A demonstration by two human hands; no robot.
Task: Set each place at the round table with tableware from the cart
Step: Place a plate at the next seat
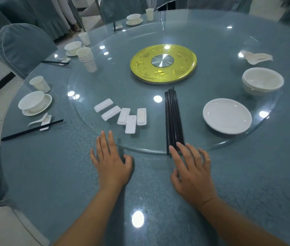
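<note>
Two hands lie flat, fingers straight and holding nothing, at the near rim of the glass turntable [211, 41] on the round table [51, 174]. The left hand [111, 161] rests palm down with its fingertips on the rim; just beyond them five white rests [122, 114] lie loosely side by side. The right hand [192, 171] has its fingertips touching the near ends of the black chopsticks [173, 119], a bundle running straight away from it toward the gold hub [163, 63]. Right of that hand and farther out sits a plate [227, 115], with stacked bowls [262, 80] behind it and spoons [258, 56] beyond. Far left of the left hand, a stack of cups [87, 58] stands on the glass, and three set places line the table's edge, the nearest with its bowl [32, 102] on a saucer.
</note>
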